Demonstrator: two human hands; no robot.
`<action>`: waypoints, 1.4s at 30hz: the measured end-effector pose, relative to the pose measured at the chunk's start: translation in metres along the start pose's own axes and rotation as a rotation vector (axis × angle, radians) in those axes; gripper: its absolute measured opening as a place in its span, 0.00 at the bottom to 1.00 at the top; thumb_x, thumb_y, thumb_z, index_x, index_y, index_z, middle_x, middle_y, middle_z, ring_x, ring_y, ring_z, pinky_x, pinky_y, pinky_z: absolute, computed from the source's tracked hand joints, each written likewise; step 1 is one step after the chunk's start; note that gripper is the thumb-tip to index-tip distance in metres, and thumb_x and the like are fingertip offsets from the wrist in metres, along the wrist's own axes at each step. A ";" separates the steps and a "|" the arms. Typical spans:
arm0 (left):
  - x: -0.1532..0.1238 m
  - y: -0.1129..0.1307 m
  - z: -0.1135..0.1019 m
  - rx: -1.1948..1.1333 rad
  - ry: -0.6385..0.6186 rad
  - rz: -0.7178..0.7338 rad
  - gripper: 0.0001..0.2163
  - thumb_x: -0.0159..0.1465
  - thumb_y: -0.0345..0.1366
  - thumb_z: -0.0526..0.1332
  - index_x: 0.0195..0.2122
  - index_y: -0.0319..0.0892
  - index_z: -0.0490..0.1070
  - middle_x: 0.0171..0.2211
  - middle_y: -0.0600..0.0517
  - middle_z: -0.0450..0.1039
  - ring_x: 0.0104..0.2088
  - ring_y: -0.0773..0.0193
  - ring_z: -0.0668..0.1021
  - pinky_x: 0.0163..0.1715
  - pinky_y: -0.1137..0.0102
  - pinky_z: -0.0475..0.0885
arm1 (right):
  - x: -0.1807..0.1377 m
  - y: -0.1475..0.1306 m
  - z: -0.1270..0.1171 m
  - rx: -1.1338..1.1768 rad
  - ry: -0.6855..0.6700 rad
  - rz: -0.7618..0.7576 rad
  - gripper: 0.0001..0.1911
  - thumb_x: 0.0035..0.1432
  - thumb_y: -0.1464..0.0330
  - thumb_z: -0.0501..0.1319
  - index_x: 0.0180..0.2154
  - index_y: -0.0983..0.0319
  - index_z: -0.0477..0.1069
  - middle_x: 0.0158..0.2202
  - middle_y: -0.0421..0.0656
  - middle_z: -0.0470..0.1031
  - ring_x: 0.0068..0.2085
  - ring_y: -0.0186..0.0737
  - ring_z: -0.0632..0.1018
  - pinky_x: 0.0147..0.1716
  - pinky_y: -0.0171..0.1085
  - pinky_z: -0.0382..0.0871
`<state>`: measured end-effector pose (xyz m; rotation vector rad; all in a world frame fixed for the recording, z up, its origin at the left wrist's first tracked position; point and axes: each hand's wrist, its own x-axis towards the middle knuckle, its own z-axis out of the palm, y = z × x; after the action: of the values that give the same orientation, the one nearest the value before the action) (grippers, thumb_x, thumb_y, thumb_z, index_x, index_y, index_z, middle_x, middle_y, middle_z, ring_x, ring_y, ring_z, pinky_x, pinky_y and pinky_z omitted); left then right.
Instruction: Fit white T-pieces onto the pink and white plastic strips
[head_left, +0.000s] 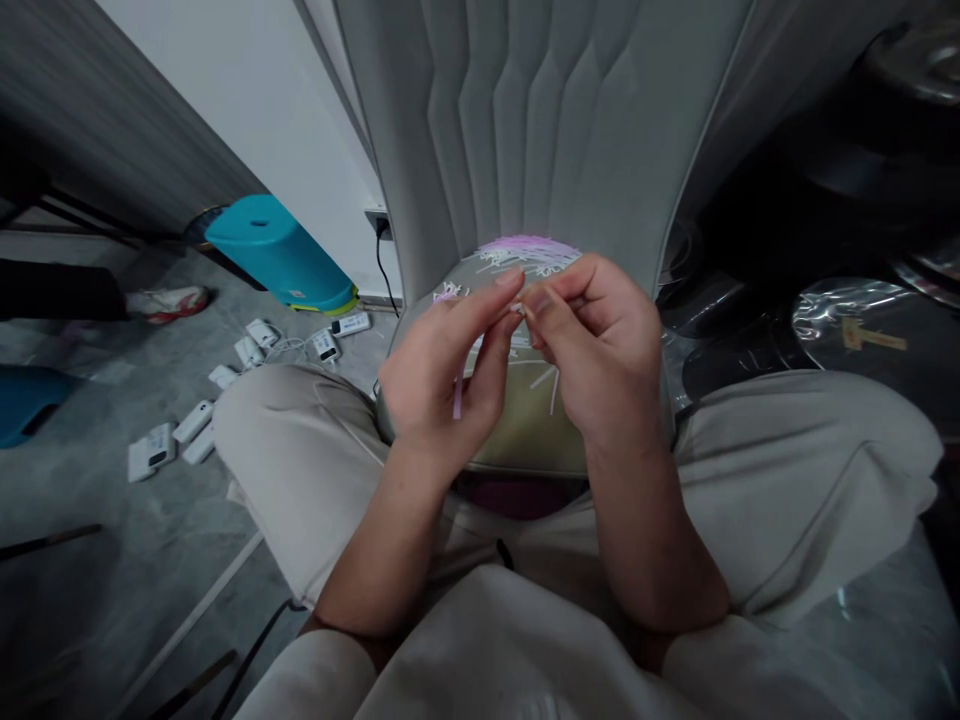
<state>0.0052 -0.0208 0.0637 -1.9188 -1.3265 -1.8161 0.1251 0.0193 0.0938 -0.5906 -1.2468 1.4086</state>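
Note:
Above the seat of a grey chair (525, 420), my two hands meet fingertip to fingertip. My left hand (457, 360) is closed in a pinch on a small whitish bit of a thin paper strip (519, 308). From the other side, my right hand (600, 350) pinches the same spot with thumb and forefinger. A light purple strip (458, 396) hangs below my left palm; whether it joins the pinched piece is hidden. Beyond my fingers lies a pile of purple and white strips (529, 248). Small knotted white pieces (450, 291) lie left of it.
White power banks (154, 452) and cables are scattered on the floor at left. Behind them stands a blue bin (277, 250) by the wall socket (377, 222). Another person's shoe (169, 303) shows at far left. Clear plastic-wrapped items (862, 330) stand at right.

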 end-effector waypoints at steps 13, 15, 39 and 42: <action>0.007 -0.002 -0.012 0.121 -0.120 0.024 0.14 0.70 0.39 0.61 0.56 0.56 0.71 0.39 0.55 0.78 0.45 0.61 0.83 0.50 0.63 0.77 | 0.002 -0.003 -0.002 -0.175 -0.034 0.012 0.16 0.60 0.62 0.68 0.27 0.58 0.63 0.23 0.33 0.65 0.25 0.28 0.67 0.24 0.32 0.61; 0.012 0.000 -0.013 0.194 -0.136 0.084 0.14 0.71 0.37 0.61 0.57 0.55 0.71 0.37 0.55 0.78 0.43 0.63 0.83 0.48 0.66 0.77 | 0.003 -0.004 -0.004 -0.182 -0.033 -0.020 0.16 0.59 0.64 0.69 0.27 0.58 0.63 0.23 0.33 0.64 0.24 0.27 0.64 0.22 0.32 0.59; 0.041 0.026 -0.036 0.119 -0.159 0.244 0.07 0.60 0.35 0.72 0.38 0.42 0.78 0.29 0.53 0.79 0.29 0.69 0.79 0.29 0.73 0.76 | -0.005 -0.016 -0.009 0.155 -0.163 0.065 0.11 0.62 0.66 0.67 0.28 0.60 0.69 0.20 0.32 0.68 0.19 0.24 0.59 0.19 0.31 0.53; 0.039 0.028 -0.031 0.132 -0.153 0.242 0.06 0.61 0.35 0.71 0.38 0.43 0.78 0.28 0.53 0.78 0.29 0.68 0.79 0.29 0.73 0.76 | -0.006 -0.015 -0.006 0.179 -0.118 0.068 0.11 0.61 0.66 0.67 0.28 0.60 0.69 0.20 0.32 0.68 0.19 0.24 0.61 0.20 0.30 0.55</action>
<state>-0.0027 -0.0397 0.1168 -2.0775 -1.1639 -1.4587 0.1379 0.0138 0.1034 -0.4353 -1.1860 1.6122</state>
